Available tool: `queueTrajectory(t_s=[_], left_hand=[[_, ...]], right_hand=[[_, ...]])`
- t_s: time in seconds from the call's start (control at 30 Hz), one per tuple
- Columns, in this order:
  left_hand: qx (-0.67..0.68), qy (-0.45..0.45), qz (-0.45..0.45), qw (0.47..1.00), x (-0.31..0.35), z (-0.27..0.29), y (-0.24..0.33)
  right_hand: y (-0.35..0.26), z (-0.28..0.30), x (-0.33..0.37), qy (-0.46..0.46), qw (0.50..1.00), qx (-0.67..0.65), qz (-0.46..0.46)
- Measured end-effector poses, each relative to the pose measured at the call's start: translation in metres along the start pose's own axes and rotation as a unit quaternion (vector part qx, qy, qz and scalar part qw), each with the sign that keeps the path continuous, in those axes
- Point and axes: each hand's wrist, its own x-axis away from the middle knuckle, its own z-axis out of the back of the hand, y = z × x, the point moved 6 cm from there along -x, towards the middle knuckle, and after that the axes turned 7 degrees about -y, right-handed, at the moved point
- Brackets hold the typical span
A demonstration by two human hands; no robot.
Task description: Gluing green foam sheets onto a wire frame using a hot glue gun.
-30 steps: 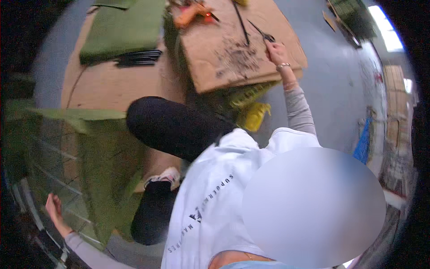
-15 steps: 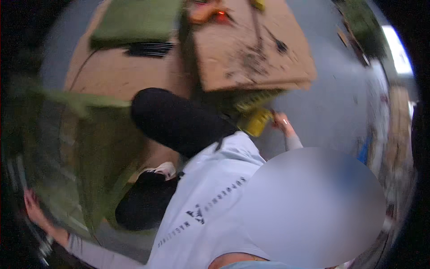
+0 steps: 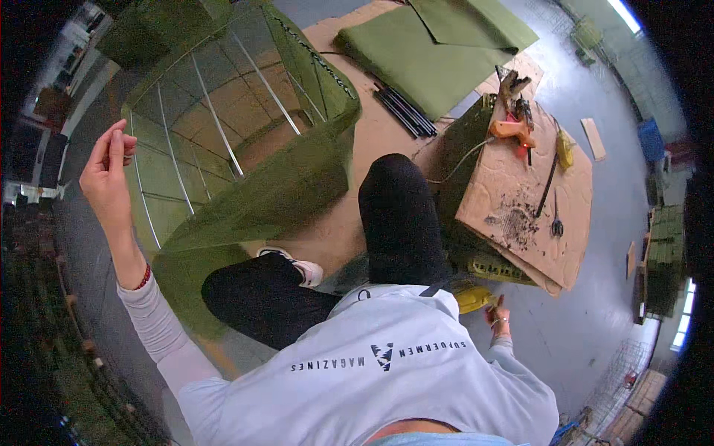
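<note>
My left hand (image 3: pixel 108 175) is raised at the left, beside a green mesh-and-fabric frame (image 3: pixel 256 201) with thin metal rods across it. Its fingers are bent and the thumb presses against the index finger; anything held is too small to make out. Low on the right, my right hand (image 3: pixel 500 318) grips the edge of a yellow plastic object (image 3: pixel 473 297), partly hidden behind my shirt. The kind of object does not show. My bent knees, in black trousers, lie between the frame and a cardboard-topped crate.
On the cardboard-topped crate (image 3: pixel 491 208) lie an orange glue gun (image 3: pixel 515 132), small scissors (image 3: pixel 557 225), a yellow-handled tool (image 3: pixel 564 151) and dark crumbs. Black rods (image 3: pixel 404 110) and folded green fabric (image 3: pixel 431 56) rest on floor cardboard beyond. Stacked goods (image 3: pixel 666 253) stand far right.
The view has swung round and cleared of blur. My left hand has come up and inward from the far left, its fingers now bent. My right hand stays at the yellow object.
</note>
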Motion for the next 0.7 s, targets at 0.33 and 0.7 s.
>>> queueTrajectory(t_s=[0.33, 0.7], left_hand=[[-0.146, 0.062, -0.213, 0.964, 0.121, -0.031, 0.047], [0.245, 0.258, 0.3, 0.885, 0.193, -0.021, -0.117]], right_hand=[[-0.324, -0.019, 0.122, 0.034, 0.922, 0.013, 0.385], [-0.549, -0.408, 0.334, -0.394, 0.646, -0.135, 0.639]])
